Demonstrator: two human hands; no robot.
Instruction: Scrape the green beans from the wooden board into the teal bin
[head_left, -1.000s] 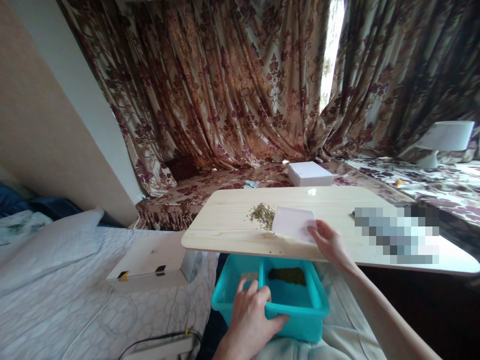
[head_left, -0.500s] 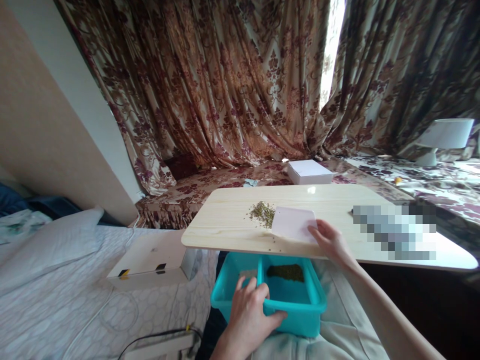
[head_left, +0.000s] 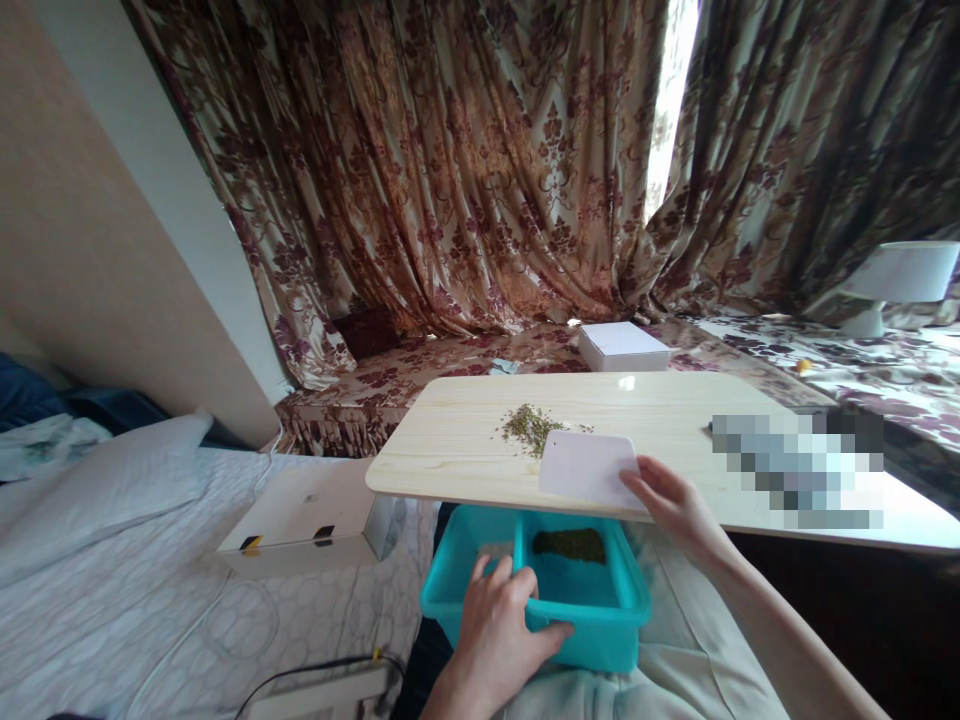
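My right hand pinches the right edge of a thin white plastic scraper, held low over the front of the wooden tabletop. Just behind the scraper lies a loose pile of small green beans, partly covered by it. Below the table edge, my left hand grips the front wall of a turquoise divided bin, thumb outside and fingers over the rim. A heap of green beans lies in its right compartment; something pale sits in the left one, partly hidden by my fingers.
A blurred-out object lies on the table's right side. Behind the table is a white box. A larger white box rests on the bed at left, with cables nearby. A lamp stands far right.
My right hand has drawn the scraper toward the table's front edge, uncovering a few more beans behind it. My left hand stays on the bin.
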